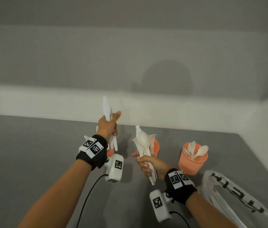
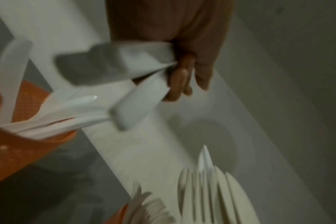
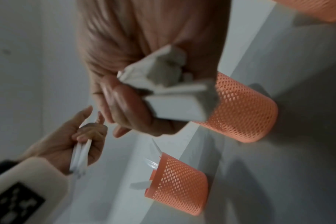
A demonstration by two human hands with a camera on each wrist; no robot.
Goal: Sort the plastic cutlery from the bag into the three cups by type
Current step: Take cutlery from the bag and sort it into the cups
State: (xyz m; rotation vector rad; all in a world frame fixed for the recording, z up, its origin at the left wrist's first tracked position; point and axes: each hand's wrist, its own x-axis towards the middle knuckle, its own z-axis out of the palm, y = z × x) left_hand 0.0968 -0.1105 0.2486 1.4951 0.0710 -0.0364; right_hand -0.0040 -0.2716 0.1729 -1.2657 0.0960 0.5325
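Hands raised: left hand [image 1: 108, 125] gripping knives [image 1: 107, 109], right hand [image 1: 151, 165] mixed cutlery [image 1: 142, 143]

Three orange mesh cups [image 3: 240, 109] stand on the table (the left one mostly hidden in the head view). One plastic bag [image 1: 238, 193] lies at the near right. Four spoons [image 1: 195, 151] show in the right cup. Two hands hold cutlery bundles too overlapped to count.
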